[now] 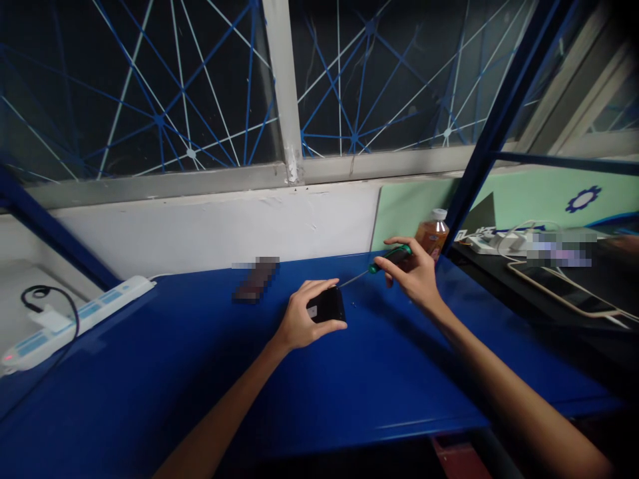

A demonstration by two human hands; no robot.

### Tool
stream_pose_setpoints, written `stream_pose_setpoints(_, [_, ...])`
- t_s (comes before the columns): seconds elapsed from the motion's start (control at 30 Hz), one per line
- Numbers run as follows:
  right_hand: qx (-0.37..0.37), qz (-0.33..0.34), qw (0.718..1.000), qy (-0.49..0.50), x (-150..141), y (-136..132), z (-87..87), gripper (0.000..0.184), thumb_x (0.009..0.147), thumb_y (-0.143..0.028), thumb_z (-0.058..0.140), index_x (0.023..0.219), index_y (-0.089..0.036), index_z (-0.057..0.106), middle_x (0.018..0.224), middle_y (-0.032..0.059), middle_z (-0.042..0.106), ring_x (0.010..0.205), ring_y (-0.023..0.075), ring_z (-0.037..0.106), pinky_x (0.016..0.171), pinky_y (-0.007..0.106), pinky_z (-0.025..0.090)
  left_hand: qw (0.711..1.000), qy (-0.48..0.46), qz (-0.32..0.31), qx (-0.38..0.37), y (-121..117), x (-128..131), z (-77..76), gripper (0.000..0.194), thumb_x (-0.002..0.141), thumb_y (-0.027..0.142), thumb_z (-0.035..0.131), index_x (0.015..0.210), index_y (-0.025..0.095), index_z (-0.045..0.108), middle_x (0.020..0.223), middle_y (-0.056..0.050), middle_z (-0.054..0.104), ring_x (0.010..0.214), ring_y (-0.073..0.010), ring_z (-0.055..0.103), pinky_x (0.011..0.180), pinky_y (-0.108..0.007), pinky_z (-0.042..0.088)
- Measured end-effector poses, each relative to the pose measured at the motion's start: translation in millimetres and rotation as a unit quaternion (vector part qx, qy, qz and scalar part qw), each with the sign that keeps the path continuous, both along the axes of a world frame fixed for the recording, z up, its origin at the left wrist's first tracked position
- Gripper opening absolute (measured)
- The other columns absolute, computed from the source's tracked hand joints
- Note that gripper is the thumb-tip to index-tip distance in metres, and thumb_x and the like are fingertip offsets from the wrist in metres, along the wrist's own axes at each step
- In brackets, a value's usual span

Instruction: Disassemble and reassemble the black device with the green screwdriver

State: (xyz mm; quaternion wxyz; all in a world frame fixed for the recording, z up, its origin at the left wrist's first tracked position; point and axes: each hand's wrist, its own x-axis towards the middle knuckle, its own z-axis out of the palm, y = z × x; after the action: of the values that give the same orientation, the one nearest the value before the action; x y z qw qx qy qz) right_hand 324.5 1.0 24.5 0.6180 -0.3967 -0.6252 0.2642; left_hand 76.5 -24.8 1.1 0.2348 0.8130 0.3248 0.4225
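Observation:
My left hand (302,318) grips a small black box-shaped device (329,307) by its edges, thumb on the near side and fingers on the far side. A pale label shows on the device beside my palm. In my right hand (417,276) is a screwdriver (394,257) with a green and black handle, its thin shaft slanting down to the left. The shaft's tip meets the far right corner of the device; whether it sits in a screw is too small to tell. A few tiny bits, perhaps screws (354,304), lie on the blue table (319,392) just right of the device.
A blurred-out dark flat object (257,279) lies behind my left hand. A white power strip (80,326) with a plugged-in black cord is at the left. A drink bottle (433,234) stands behind my right hand. Further right, a phone (562,288) and cables lie on a black surface.

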Motion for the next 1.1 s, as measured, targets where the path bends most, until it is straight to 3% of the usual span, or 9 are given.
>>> stream_pose_setpoints(0.13, [-0.009, 0.066, 0.998, 0.017, -1, 0, 1.4, 0.049, 0.079, -0.038, 0.071, 0.118, -0.024, 0.045, 0.078, 0.0012, 0.068, 0.054, 0.0153, 0.063, 0.043, 0.026, 0.05, 1.0, -0.004, 0.0, 0.006, 0, 0, -0.1, 0.069, 0.066, 0.039, 0.083, 0.128, 0.025, 0.057, 0.123, -0.009, 0.063, 0.112, -0.0293, 0.056, 0.097, -0.051, 0.047])
stream_pose_setpoints(0.2, [-0.021, 0.092, 0.995, 0.025, 0, 1, 2.4, 0.051, 0.077, -0.038, 0.073, 0.116, -0.024, 0.044, 0.084, 0.0032, 0.069, 0.052, 0.0154, 0.064, 0.04, 0.027, 0.049, 1.0, -0.003, 0.003, 0.006, 0, 0, -0.1, 0.068, 0.065, 0.039, 0.083, 0.127, 0.024, 0.058, 0.123, -0.01, 0.063, 0.112, -0.0291, 0.056, 0.096, -0.051, 0.047])
stream_pose_setpoints(0.33, [-0.017, 0.019, 1.0, 0.008, 0, -1, 0.5, 0.053, 0.073, -0.035, 0.078, 0.115, -0.024, 0.048, 0.055, -0.007, 0.058, 0.033, 0.0122, 0.052, 0.031, 0.025, 0.04, 1.0, 0.002, 0.007, 0.007, 0, 0, 0.4, 0.067, 0.066, 0.038, 0.082, 0.127, 0.023, 0.059, 0.124, -0.011, 0.063, 0.114, -0.0301, 0.055, 0.097, -0.053, 0.047])
stream_pose_setpoints(0.4, [-0.004, -0.015, 1.0, -0.01, -1, -2, -0.9, 0.051, 0.073, -0.035, 0.078, 0.114, -0.024, 0.05, 0.053, -0.0079, 0.056, 0.034, 0.0115, 0.051, 0.032, 0.024, 0.04, 1.0, 0.004, 0.007, 0.012, 1, 0, 0.2, 0.068, 0.065, 0.039, 0.083, 0.127, 0.022, 0.059, 0.124, -0.011, 0.063, 0.114, -0.0305, 0.055, 0.097, -0.053, 0.046])
stream_pose_setpoints(0.47, [0.005, -0.011, 1.0, -0.014, -2, -2, -1.2, 0.049, 0.075, -0.035, 0.076, 0.114, -0.024, 0.049, 0.064, -0.0042, 0.061, 0.041, 0.0119, 0.056, 0.037, 0.024, 0.043, 1.0, 0.006, 0.007, 0.019, 1, 0, -0.6, 0.069, 0.065, 0.039, 0.083, 0.127, 0.022, 0.058, 0.123, -0.011, 0.063, 0.114, -0.0306, 0.055, 0.097, -0.053, 0.046])
stream_pose_setpoints(0.57, [-0.005, 0.057, 0.998, 0.003, -3, -1, 0.3, 0.049, 0.078, -0.037, 0.072, 0.117, -0.024, 0.043, 0.087, 0.0035, 0.067, 0.051, 0.0137, 0.063, 0.039, 0.025, 0.045, 1.0, 0.011, 0.006, 0.024, 2, 1, -2.6, 0.068, 0.065, 0.04, 0.082, 0.127, 0.02, 0.059, 0.122, -0.012, 0.064, 0.113, -0.0307, 0.056, 0.097, -0.054, 0.046])
stream_pose_setpoints(0.63, [-0.02, 0.081, 0.996, 0.011, -2, 0, 1.1, 0.049, 0.078, -0.037, 0.072, 0.115, -0.024, 0.043, 0.088, 0.004, 0.068, 0.047, 0.013, 0.062, 0.037, 0.024, 0.043, 1.0, 0.013, 0.003, 0.025, 2, 2, -3.7, 0.068, 0.065, 0.041, 0.082, 0.126, 0.02, 0.059, 0.122, -0.012, 0.064, 0.112, -0.0307, 0.056, 0.096, -0.054, 0.046])
stream_pose_setpoints(0.8, [-0.001, -0.017, 0.999, -0.03, -3, 0, -2.6, 0.047, 0.074, -0.038, 0.076, 0.109, -0.022, 0.05, 0.061, -0.0044, 0.06, 0.038, 0.0103, 0.051, 0.035, 0.023, 0.039, 0.998, 0.047, 0.009, 0.026, 2, 1, -5.4, 0.072, 0.067, 0.044, 0.081, 0.131, 0.023, 0.055, 0.124, -0.011, 0.063, 0.113, -0.0299, 0.055, 0.097, -0.051, 0.044])
stream_pose_setpoints(1.1, [0.042, -0.106, 0.98, -0.164, 0, 5, -10.5, 0.036, 0.08, -0.038, 0.067, 0.109, -0.021, 0.055, 0.064, -0.002, 0.06, 0.052, 0.0134, 0.054, 0.049, 0.025, 0.044, 0.978, 0.203, 0.021, 0.037, 6, 3, -23.8, 0.079, 0.067, 0.048, 0.081, 0.137, 0.03, 0.047, 0.123, -0.007, 0.063, 0.113, -0.0298, 0.053, 0.092, -0.047, 0.04])
